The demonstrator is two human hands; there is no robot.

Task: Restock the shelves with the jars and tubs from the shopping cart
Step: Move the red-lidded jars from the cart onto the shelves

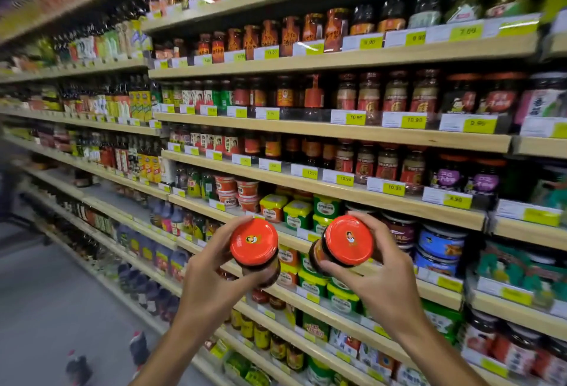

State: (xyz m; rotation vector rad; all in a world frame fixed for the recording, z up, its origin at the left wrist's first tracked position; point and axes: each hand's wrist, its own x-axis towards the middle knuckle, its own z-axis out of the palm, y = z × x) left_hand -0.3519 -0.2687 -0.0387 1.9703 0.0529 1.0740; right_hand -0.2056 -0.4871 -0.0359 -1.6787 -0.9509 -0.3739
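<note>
From the head camera, the two hands are the nearest things, and each one holds a jar. The left hand (211, 275) has its fingers (225, 240) wrapped round the left jar (256, 252), and the thumb is tucked under it. The right hand (380, 278) has its fingers (376, 234) curled over the right jar (345, 244), with the thumb pressed on the side near the lid. Both jars are tipped so their red lids face the camera. They are side by side, near each other but not touching.

The jars look like glass with dark sauce inside, so they are probably heavy and hard, and they could break if dropped. Glass is slippery too. The best place to hold is round the fat middle, not by the lid.

Past the fingers are the shelves (337, 131), full of jars. Just behind the fingers sit green tubs (299, 214). Jars with a matching orange label (285, 94) stand higher up, above the fingers.
</note>
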